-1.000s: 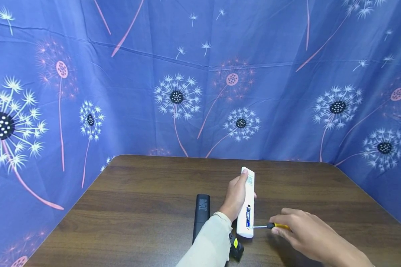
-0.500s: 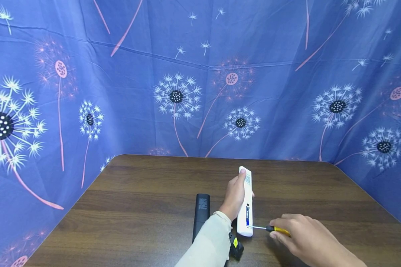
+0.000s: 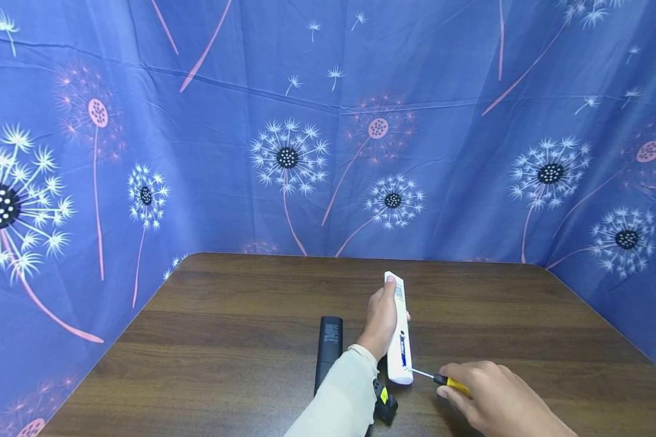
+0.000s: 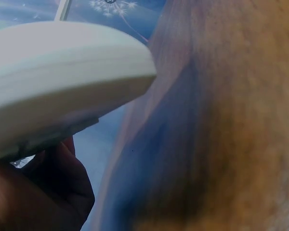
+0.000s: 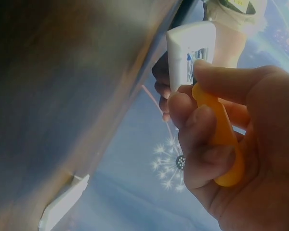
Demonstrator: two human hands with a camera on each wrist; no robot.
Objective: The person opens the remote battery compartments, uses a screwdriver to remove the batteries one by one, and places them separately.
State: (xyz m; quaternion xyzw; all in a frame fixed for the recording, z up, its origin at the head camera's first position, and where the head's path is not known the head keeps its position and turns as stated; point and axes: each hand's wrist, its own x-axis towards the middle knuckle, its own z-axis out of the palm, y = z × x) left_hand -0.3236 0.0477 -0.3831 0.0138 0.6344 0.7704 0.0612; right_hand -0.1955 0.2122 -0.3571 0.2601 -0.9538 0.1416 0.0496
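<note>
My left hand point(image 3: 381, 317) grips a white remote control point(image 3: 399, 306) by its far half, thumb along the edge. Its back faces up, tilted above the table, and a blue battery point(image 3: 403, 352) shows in the uncovered slot near the close end. My right hand point(image 3: 494, 391) holds a screwdriver with a yellow handle point(image 5: 229, 144), fingers and thumb curled round it. The screwdriver's thin metal shaft point(image 3: 422, 372) reaches left, its tip at the near end of the battery slot. In the left wrist view, the remote's white end point(image 4: 72, 62) covers part of the hand.
A black remote control point(image 3: 330, 343) lies on the brown wooden table point(image 3: 240, 340), left of my left forearm, which partly covers it. A black wrist device point(image 3: 385, 403) sits at the left cuff. A flat white piece point(image 5: 62, 204) shows low in the right wrist view. Blue patterned cloth point(image 3: 208, 152) hangs behind.
The white remote has shifted slightly left and turned a little with the left hand. The screwdriver's handle has swung slightly nearer, its tip staying at the battery slot.
</note>
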